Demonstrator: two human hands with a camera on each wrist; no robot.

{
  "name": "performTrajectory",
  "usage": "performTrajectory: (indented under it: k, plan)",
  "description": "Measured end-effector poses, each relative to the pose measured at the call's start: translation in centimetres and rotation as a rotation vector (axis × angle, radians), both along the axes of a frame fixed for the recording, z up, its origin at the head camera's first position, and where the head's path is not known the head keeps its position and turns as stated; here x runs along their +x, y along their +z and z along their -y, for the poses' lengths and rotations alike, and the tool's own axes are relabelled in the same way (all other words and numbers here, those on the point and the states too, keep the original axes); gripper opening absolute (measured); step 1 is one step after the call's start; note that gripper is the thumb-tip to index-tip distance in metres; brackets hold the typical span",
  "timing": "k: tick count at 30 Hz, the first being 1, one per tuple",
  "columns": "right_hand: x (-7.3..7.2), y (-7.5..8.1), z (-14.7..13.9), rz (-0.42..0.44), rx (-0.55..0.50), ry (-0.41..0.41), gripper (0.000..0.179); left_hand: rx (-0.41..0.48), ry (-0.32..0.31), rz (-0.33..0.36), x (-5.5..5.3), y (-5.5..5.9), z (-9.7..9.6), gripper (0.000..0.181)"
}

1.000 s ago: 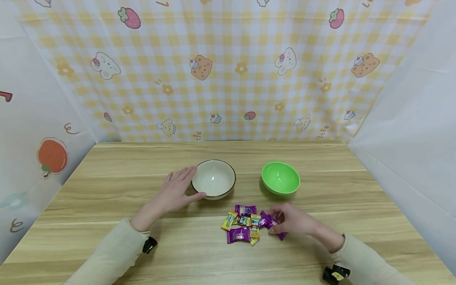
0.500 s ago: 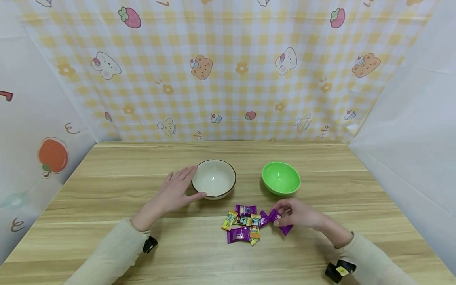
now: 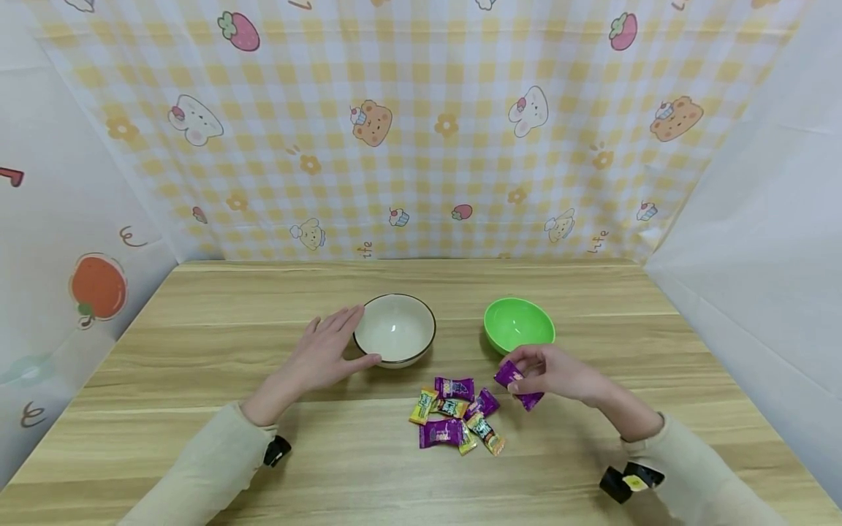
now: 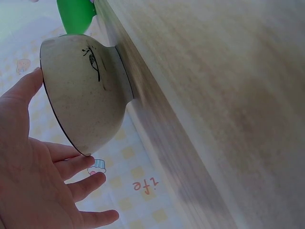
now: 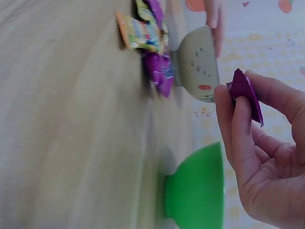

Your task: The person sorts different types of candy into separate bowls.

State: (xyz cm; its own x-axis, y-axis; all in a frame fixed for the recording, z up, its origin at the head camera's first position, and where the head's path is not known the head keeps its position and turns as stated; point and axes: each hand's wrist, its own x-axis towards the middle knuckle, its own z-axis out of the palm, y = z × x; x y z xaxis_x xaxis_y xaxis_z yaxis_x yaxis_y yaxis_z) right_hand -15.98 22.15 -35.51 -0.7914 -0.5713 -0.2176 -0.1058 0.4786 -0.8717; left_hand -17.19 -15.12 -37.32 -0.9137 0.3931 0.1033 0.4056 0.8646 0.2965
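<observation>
My right hand (image 3: 559, 372) pinches a purple-wrapped candy (image 5: 246, 93) between thumb and fingers, lifted above the table just in front of the green bowl (image 3: 518, 326). Fingers spread and mostly straight, my left hand (image 3: 322, 354) touches the dark rim of the white bowl (image 4: 86, 90) on its left side. Both bowls are upright and look empty in the head view. In front of them lies a loose pile of wrapped candies, among them a purple candy (image 3: 442, 432), a yellow candy (image 3: 423, 406) and an orange-ended candy (image 3: 485, 433).
The bowls stand side by side on a wood-grain table (image 3: 250, 307), with a gap between them. A yellow checked cloth (image 3: 421, 168) hangs behind the table. White sheets (image 3: 756, 241) flank it on both sides.
My right hand has raised the purple candy off the pile and moved it up toward the green bowl. The orange-ended candy has swung round and slid right. My left hand has stayed put.
</observation>
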Motion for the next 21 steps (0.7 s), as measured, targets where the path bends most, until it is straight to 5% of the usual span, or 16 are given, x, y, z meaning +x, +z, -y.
performTrajectory:
  k: [11, 21]
  plan:
    - [-1.7, 1.5, 0.8, -0.069, 0.069, -0.069, 0.039, 0.006, -0.004, -0.008, -0.1, 0.0, 0.1, 0.094]
    - [-2.6, 1.6, 3.1, -0.088, -0.006, -0.150, 0.043, 0.005, -0.006, -0.011, -0.1, 0.0, 0.1, 0.094]
